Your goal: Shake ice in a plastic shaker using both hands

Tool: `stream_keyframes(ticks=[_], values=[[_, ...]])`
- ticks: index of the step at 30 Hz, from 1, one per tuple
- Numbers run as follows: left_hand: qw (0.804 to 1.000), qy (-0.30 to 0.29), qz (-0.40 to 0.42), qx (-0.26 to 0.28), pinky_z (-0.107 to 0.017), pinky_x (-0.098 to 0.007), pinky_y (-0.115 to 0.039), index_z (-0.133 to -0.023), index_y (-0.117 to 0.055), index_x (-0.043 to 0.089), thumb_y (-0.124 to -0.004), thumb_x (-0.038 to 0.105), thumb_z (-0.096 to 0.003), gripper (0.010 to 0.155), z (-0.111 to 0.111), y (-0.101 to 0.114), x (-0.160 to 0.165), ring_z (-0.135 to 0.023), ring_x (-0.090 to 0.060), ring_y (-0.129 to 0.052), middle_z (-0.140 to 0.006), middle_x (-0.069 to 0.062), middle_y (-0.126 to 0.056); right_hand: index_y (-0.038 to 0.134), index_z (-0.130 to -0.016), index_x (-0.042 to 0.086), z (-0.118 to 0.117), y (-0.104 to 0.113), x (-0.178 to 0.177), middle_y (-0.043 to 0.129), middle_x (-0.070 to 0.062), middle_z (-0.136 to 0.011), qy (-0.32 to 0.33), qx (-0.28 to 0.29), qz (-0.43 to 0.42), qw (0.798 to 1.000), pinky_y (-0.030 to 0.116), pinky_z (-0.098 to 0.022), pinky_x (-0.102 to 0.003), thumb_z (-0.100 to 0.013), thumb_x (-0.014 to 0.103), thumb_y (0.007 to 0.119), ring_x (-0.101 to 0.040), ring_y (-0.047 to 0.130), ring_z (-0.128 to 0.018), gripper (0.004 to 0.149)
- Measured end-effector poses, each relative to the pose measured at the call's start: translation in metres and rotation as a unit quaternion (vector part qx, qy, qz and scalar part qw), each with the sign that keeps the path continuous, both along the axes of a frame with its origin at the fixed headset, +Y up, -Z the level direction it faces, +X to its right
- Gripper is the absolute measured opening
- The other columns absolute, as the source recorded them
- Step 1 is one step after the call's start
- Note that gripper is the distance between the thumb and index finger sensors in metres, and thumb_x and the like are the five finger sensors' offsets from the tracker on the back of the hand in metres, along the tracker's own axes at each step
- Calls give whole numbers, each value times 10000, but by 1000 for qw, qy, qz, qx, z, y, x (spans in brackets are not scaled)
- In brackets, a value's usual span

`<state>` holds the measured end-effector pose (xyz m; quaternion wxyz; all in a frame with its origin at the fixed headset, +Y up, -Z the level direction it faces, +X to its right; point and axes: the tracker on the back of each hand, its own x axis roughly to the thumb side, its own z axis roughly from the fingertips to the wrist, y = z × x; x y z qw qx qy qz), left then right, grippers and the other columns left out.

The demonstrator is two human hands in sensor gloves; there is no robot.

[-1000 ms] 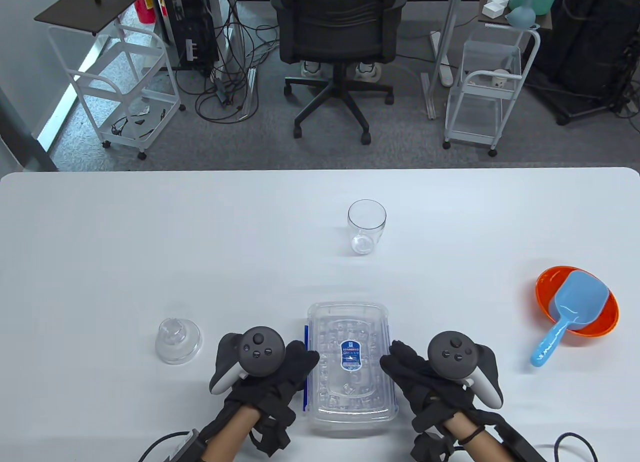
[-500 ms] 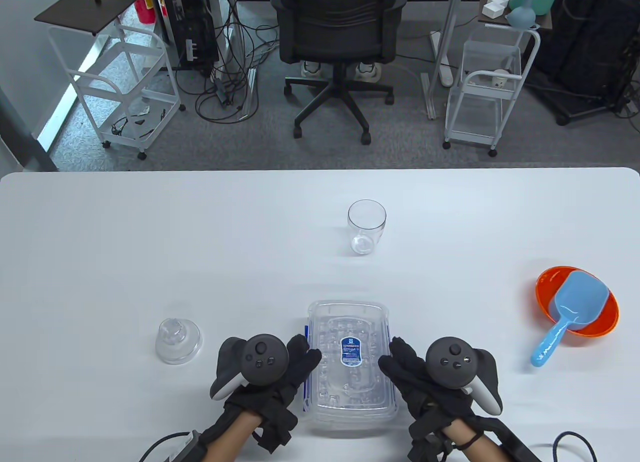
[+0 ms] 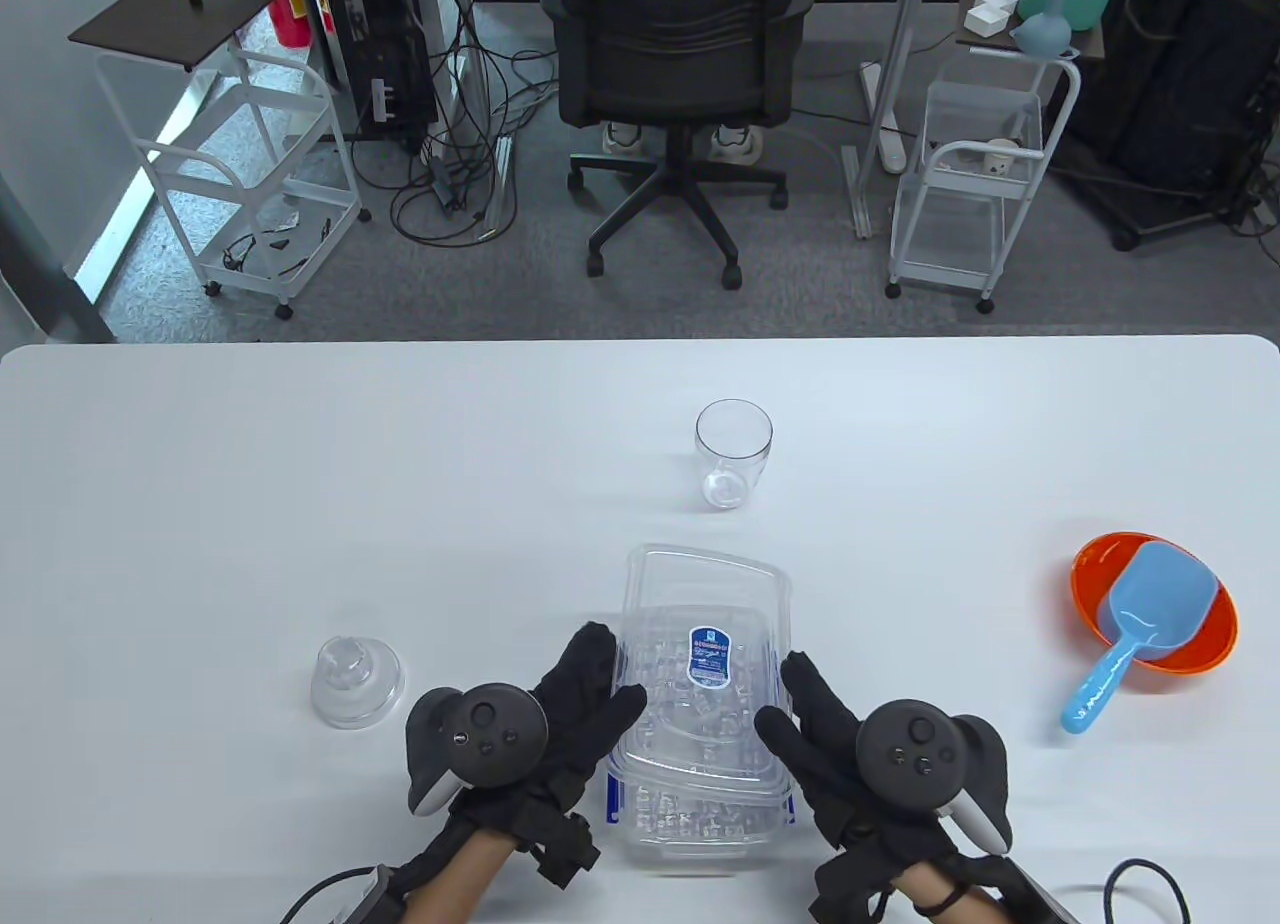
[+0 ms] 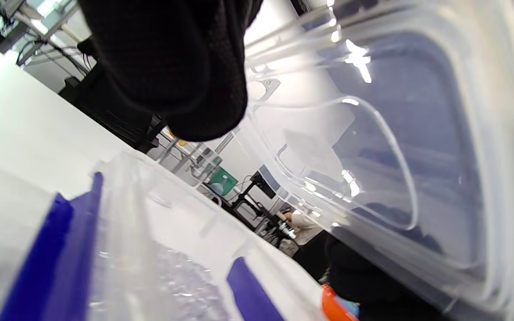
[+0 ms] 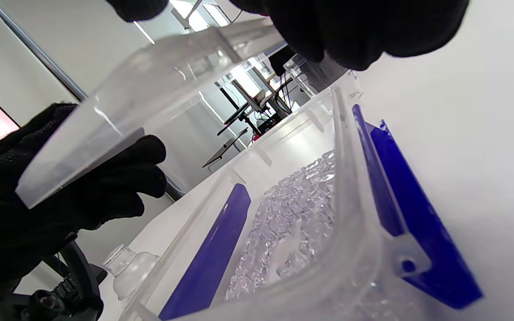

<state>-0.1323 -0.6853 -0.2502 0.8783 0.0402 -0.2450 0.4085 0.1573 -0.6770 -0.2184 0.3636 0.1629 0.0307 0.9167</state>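
Lid (image 3: 708,614) held above ice (image 5: 292,232), seemingly filling box (image 3: 700,814).

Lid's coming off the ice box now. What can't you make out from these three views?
- Right hand fingertips: table view, under the lid edge; right wrist view cuts them off at the top.
- Ice depth in the box: hidden by its walls.
- Lid label: too small to read.
- Left wrist view: glove hides the hold.
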Motion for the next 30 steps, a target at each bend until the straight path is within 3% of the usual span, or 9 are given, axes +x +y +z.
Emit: stream_keyframes(ticks=[2,5,8,12,17,21,24,26,30], values=[[996,-30,72,-31,-538,-298,-855,-1013,-209,-197,-623,474,-612,886,-3,-2,-3,-736,-200,-950,-950,-243,-696,377,-1038,-153,0,2,-1,616,-417,-964,5,10,-9,1000,672,-529,-687,-630,389,531,-617,721,-801,696],[965,-61,233,-98,-533,-289,-874,-1003,-166,-205,-679,414,-604,898,-6,-9,-5,-728,-189,-969,-931,-226,-711,345,-1050,-134,-4,2,-2,576,-407,-998,22,41,-48,998,647,-548,-696,-630,396,528,-613,687,-834,701],[954,-85,265,-110,-563,-269,-894,-1006,-176,-195,-695,373,-606,867,-8,-11,-8,-807,-198,-960,-980,-216,-687,315,-1064,-117,-6,4,-3,525,-401,-1028,32,42,-69,996,631,-562,-699,-632,403,525,-616,648,-861,708],[950,-86,284,-101,-541,-229,-931,-1036,-319,-117,-771,317,-572,779,-8,-7,-12,-756,-211,-1016,-947,-157,-774,282,-1068,-112,-11,7,-7,462,-423,-1044,52,38,-91,994,599,-552,-728,-627,402,536,-648,602,-866,724],[959,-46,279,0,-514,-243,-935,-1035,-404,-77,-779,298,-568,707,0,8,-16,-721,-246,-1025,-920,-153,-811,233,-1071,-113,-15,23,-17,383,-436,-1056,54,31,-89,994,523,-549,-765,-631,410,529,-702,460,-875,745],[977,5,169,132,-497,-240,-945,-1020,-456,-67,-789,305,-556,682,13,25,-14,-709,-239,-1037,-905,-142,-833,173,-1070,-108,-13,39,-38,287,-437,-1074,78,42,-81,993,436,-551,-792,-631,428,536,-727,335,-880,782],[972,-22,143,186,-514,-240,-943,-1023,-472,-40,-800,309,-545,677,20,31,-8,-726,-241,-1030,-915,-136,-831,71,-1047,-121,-11,40,-57,157,-479,-1033,122,-2,-86,989,501,-507,-817,-626,482,530,-756,355,-863,867],[968,-36,156,191,-541,-270,-921,-1025,-491,-14,-818,307,-531,674,23,33,-4,-765,-262,-999,-932,-122,-826,-109,-985,-82,-9,38,-70,36,-534,-957,150,-23,-116,982,531,-497,-821,-616,538,502,-795,321,-820,946],[969,-63,149,187,-584,-291,-874,-1041,-474,20,-817,327,-530,688,24,33,-1,-837,-270,-924,-981,-80,-784,-211,-884,-107,-7,33,-84,-60,-556,-893,176,-27,-158,971,597,-487,-807,-591,584,525,-808,297,-807,1051]])
